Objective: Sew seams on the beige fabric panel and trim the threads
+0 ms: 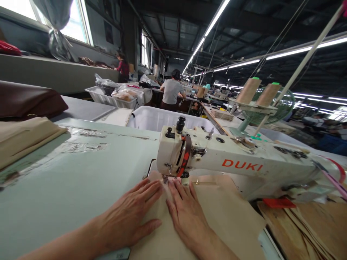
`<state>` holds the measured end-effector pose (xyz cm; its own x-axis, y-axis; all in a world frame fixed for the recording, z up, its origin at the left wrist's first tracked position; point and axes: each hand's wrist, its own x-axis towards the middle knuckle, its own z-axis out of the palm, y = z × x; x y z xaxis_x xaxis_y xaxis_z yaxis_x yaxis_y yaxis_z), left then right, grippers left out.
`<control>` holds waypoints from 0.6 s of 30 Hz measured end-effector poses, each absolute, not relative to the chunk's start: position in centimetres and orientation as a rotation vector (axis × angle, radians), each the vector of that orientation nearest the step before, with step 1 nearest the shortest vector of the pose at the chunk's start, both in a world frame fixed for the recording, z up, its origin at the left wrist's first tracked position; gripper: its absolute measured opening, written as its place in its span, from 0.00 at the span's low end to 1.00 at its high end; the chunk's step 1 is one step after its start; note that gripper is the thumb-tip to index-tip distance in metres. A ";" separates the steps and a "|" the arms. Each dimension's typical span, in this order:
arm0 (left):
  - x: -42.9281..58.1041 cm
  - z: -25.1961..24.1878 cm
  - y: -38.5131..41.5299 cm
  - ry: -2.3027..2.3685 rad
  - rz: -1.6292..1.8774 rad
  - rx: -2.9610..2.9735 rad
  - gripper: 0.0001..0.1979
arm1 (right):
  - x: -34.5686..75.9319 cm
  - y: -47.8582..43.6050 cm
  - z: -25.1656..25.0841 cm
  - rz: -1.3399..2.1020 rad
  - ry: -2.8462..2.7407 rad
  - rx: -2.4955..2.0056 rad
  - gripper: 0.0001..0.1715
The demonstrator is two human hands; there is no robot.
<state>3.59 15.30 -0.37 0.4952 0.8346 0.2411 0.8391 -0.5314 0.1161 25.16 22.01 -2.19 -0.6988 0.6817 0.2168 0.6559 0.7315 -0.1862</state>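
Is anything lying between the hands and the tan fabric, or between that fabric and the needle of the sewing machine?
Nothing visible. The left hand and right hand lie flat on the tan fabric piece, fingertips close to the needle area under the white sewing machine's head. The fabric runs straight under it.

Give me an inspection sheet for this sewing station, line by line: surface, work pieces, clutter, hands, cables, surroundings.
Surface: pale green table, worn patches near its far edge.
Job's things: tan fabric lies flat under the head of the sewing machine.
Clutter: folded beige cloth and a dark brown piece at the left; white bin behind; stacked tan pieces at the right.
Hands: left hand and right hand press flat on the fabric, fingertips near the needle.
Cables: none seen; two thread cones stand behind the machine.
Surroundings: a person in a grey shirt works ahead; green fan; strip lights overhead.
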 end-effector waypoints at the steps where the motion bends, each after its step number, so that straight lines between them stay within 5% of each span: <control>1: 3.6 -0.5 15.3 -1.516 -0.415 -2.689 0.33 | 25.2 22.1 -2.2 0.140 -2.665 -1.057 0.30; 18: 3.6 -1.0 15.3 -1.553 -0.343 -2.648 0.37 | 25.0 22.0 -2.1 0.182 -2.655 -1.090 0.30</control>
<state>3.62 15.30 -0.98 0.4702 0.8556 0.2167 0.8673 -0.4934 0.0664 24.96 22.00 -2.07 -0.6823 0.7044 0.1958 0.6712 0.7097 -0.2142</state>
